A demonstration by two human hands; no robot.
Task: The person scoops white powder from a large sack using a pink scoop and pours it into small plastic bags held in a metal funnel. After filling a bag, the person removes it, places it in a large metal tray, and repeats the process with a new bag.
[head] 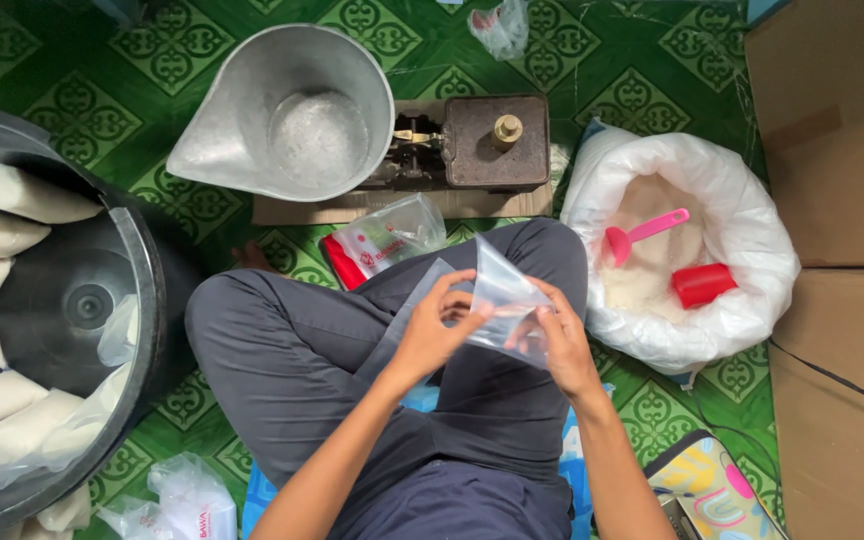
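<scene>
Bag [497,295], thin clear plastic, pinched between both my hands above my crossed legs.

My left hand [432,325] and right hand [557,340] each grasp the crinkled film at its mouth. Ahead stands a dull metal pan [287,110] on a rusty box-shaped scale [472,140]. To the right a soft white sack [742,230] holds pale grain, a pink scoop [642,235] and a red cup [702,285].
</scene>
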